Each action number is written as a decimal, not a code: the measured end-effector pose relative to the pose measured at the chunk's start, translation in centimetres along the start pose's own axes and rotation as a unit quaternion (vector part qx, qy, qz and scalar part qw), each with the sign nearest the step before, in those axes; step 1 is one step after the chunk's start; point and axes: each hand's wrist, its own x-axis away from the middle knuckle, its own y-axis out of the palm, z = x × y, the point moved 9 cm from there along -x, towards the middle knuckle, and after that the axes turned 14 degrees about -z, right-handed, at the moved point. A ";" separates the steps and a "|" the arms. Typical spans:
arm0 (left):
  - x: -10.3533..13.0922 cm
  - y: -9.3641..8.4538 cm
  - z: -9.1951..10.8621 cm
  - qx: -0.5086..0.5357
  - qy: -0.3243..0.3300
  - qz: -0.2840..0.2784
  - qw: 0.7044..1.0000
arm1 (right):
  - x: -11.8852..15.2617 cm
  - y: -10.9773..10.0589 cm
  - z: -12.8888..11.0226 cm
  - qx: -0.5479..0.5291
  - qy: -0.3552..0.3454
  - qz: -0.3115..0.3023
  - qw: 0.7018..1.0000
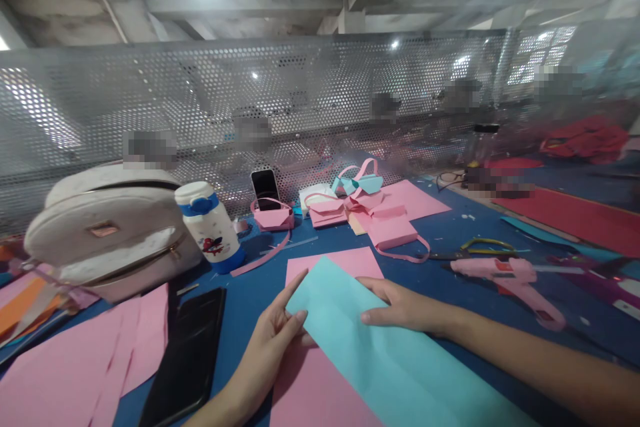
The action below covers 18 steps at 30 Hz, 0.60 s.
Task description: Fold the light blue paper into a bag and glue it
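A long light-blue paper sheet (380,353) lies slanted over a pink sheet (310,387) on the blue table. My left hand (270,343) pinches the blue sheet's far left corner between thumb and fingers. On the sheet's right edge near the top, my right hand (400,307) rests with the fingers flat on the paper.
A black phone (187,353) lies left of my left hand, with more pink sheets (75,367) beyond. A white backpack (105,227), a bottle (210,227), pink paper bags (350,210), scissors (475,248) and a pink glue gun (515,280) surround the work spot. A perforated metal screen (250,100) stands behind.
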 end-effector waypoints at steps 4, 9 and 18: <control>0.0 0.4 -0.1 0.034 -0.003 -0.018 0.999 | 0.0 -0.1 0.1 0.005 0.008 0.001 1.000; 0.1 0.3 0.2 -0.001 -0.003 -0.002 1.000 | -0.1 -0.1 0.0 0.023 0.027 0.028 0.999; 0.2 0.3 0.7 -0.167 -0.013 -0.004 0.986 | -0.8 -1.0 0.2 0.065 0.053 0.101 0.991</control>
